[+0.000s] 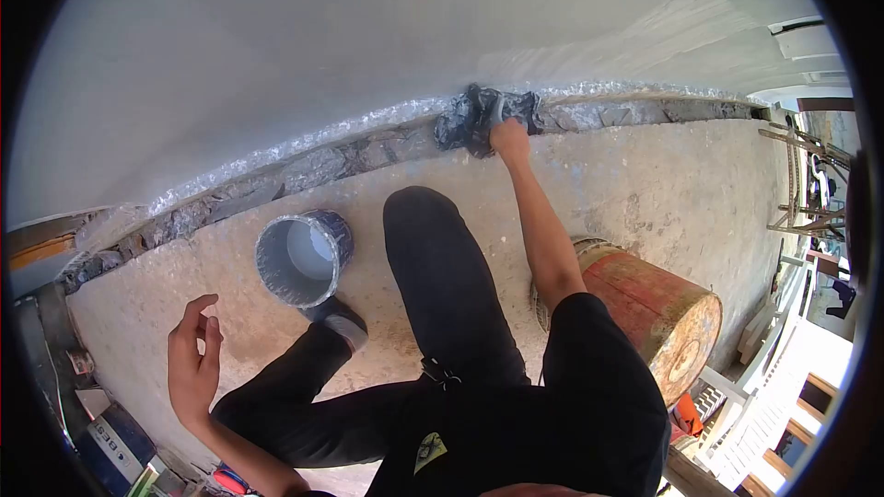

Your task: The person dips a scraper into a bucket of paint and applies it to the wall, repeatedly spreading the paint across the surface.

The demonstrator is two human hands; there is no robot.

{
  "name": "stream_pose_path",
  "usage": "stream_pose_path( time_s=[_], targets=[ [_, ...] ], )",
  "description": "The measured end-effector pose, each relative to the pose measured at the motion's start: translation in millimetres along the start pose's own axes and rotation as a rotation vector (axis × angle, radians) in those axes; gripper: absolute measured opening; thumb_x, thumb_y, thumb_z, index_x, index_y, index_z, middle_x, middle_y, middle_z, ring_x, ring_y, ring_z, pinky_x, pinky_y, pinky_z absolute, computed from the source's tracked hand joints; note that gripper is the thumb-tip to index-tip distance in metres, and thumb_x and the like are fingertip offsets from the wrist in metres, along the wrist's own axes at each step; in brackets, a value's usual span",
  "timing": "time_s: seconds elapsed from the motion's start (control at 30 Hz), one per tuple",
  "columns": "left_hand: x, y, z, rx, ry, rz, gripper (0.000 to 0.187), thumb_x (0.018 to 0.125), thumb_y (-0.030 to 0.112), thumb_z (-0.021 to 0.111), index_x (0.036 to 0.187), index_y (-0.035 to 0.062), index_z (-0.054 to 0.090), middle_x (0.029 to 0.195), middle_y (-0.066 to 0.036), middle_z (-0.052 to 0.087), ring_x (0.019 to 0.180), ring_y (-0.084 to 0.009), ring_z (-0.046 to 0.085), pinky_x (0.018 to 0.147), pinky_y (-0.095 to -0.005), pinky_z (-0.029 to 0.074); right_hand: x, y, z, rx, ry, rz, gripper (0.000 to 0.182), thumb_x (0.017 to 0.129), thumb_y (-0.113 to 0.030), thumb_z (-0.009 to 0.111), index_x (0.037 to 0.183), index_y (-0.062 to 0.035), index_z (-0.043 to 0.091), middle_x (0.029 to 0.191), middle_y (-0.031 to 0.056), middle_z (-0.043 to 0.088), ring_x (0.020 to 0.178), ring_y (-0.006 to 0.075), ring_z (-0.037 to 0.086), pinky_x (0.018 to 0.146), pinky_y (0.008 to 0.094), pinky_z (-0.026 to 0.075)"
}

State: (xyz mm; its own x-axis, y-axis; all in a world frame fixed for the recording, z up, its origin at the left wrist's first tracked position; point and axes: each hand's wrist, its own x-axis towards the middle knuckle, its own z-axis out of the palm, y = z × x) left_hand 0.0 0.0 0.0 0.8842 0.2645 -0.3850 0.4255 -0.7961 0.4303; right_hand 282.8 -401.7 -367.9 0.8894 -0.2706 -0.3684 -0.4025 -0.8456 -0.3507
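My right hand [510, 140] is closed on a dark, crumpled, wet-looking piece of material [474, 120], which may be cloth or plastic. That material rests at the foot of the grey wall [304, 55], over the rough gap along the floor. Well to the left, my left hand [195, 359] hangs in the air with its fingers apart and bent, holding nothing. A bucket [269, 262] with pale liquid inside stands on the floor between my left hand and the wall, beside my foot.
A rusty red metal drum [645, 299] lies right of my legs on the concrete floor [663, 175]. Wooden scaffolding or ladder parts [806, 216] and white railings [769, 387] are at the far right. A dark blue box [115, 446] sits at the lower left.
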Motion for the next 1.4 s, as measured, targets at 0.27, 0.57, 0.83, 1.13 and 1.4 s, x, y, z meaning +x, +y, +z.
stream_pose_path(
  time_s=[0.27, 0.57, 0.83, 1.13, 1.4],
  targets=[
    [14, 11, 0, -0.011, -0.029, 0.076, 0.022, 0.095, 0.011, 0.051, 0.113, 0.0023, 0.058, 0.062, -0.009, 0.047, 0.058, -0.0179, 0.047, 0.058, -0.0320, 0.037, -37, -35, 30, 0.170, -0.229, -0.456, 0.041, 0.085, -0.036, 0.058, 0.095, 0.0031, 0.068, 0.093, 0.0249, 0.067, 0.096, 0.0405, 0.063, 0.088, 0.0453, 0.048],
    [22, 20, 4, 0.033, -0.048, 0.125, 0.022, 0.094, 0.009, 0.050, 0.112, 0.0017, 0.058, 0.062, -0.009, 0.048, 0.058, -0.0189, 0.048, 0.057, -0.0325, 0.038, 2, 45, -48, -0.089, 0.208, -0.119, 0.027, 0.087, -0.026, 0.056, 0.091, -0.0021, 0.067, 0.090, 0.0246, 0.067, 0.087, 0.0418, 0.065, 0.077, 0.0496, 0.052],
    [23, 32, 7, 0.036, -0.052, 0.098, 0.021, 0.094, 0.010, 0.050, 0.112, 0.0025, 0.058, 0.062, -0.009, 0.048, 0.059, -0.0188, 0.049, 0.059, -0.0326, 0.038, 1, 33, -9, -0.450, 0.308, -0.405, 0.024, 0.087, -0.011, 0.048, 0.109, -0.0049, 0.058, 0.089, 0.0225, 0.062, 0.076, 0.0364, 0.068, 0.061, 0.0428, 0.055],
    [20, 37, 5, 0.017, -0.049, 0.095, 0.022, 0.095, 0.011, 0.050, 0.112, 0.0013, 0.058, 0.064, -0.010, 0.049, 0.060, -0.0190, 0.050, 0.060, -0.0323, 0.039, -33, 32, 6, -0.432, 0.156, -0.341, 0.016, 0.082, -0.010, 0.054, 0.081, -0.0051, 0.069, 0.083, 0.0195, 0.068, 0.079, 0.0340, 0.069, 0.068, 0.0458, 0.055],
    [17, 31, 10, 0.010, -0.049, 0.084, 0.021, 0.094, 0.011, 0.050, 0.111, 0.0009, 0.058, 0.063, -0.010, 0.049, 0.059, -0.0195, 0.049, 0.059, -0.0326, 0.039, -37, 20, -6, -0.344, 0.194, -0.255, 0.017, 0.084, -0.010, 0.052, 0.088, -0.0048, 0.067, 0.086, 0.0208, 0.066, 0.080, 0.0369, 0.068, 0.068, 0.0462, 0.055]
  ],
)
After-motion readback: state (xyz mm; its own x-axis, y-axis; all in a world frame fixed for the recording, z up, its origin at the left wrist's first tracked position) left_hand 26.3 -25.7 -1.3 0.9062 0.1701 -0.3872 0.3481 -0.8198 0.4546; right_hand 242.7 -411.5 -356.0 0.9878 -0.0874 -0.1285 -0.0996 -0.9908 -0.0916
